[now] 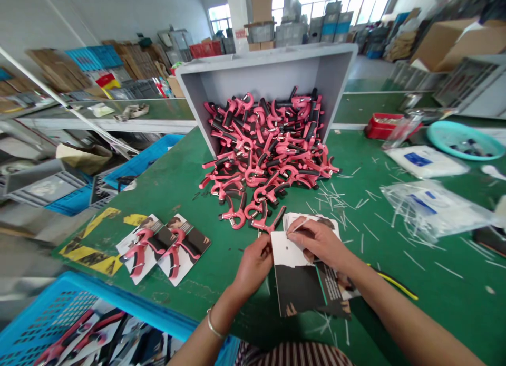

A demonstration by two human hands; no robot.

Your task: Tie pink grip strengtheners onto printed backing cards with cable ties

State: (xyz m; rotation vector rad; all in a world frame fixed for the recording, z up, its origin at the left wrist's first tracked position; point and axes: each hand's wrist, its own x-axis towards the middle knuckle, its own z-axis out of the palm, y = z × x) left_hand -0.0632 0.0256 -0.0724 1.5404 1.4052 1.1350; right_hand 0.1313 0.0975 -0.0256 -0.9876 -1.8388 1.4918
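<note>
My left hand [253, 263] is closed, its thumb and fingers at the upper left edge of a printed backing card [298, 289]. The card has a white top with a small hole and a dark lower part. Above that white part, my right hand [316, 240] pinches a thin white strip [299, 224] that looks like a cable tie. More cards [331, 223] lie beneath and behind this hand. Just beyond the card rests a pink-and-black two-handled tool [269, 223]. To the left, two cards [176, 276] each carry a similar tool [179, 250].
A grey bin [261, 73] tipped toward me spills many pink-and-black tools [269, 139]. Loose white strips [332, 200], plastic bags [435, 208], a turquoise bowl [464, 139] and yellow-handled pliers [395, 285] lie right. A blue basket [43, 313] with carded tools stands lower left.
</note>
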